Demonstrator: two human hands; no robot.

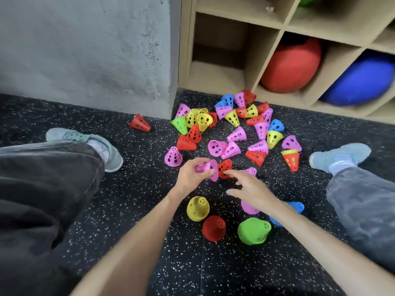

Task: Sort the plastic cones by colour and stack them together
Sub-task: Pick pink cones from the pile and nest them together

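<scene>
Close under the arms stand a yellow cone (198, 208), a red cone (214, 228) and a green cone (254, 230), tips up. The right hand (251, 189) is spread wide and holds nothing, reaching over a pink cone (249, 207). The left hand (192, 173) grips a pink cone on its side (208, 169); its long way runs left to right, wide mouth toward the right hand. To stack well, I think, line up tip with mouth and push straight in. Past the fingers lies the mixed pile (235, 129).
</scene>
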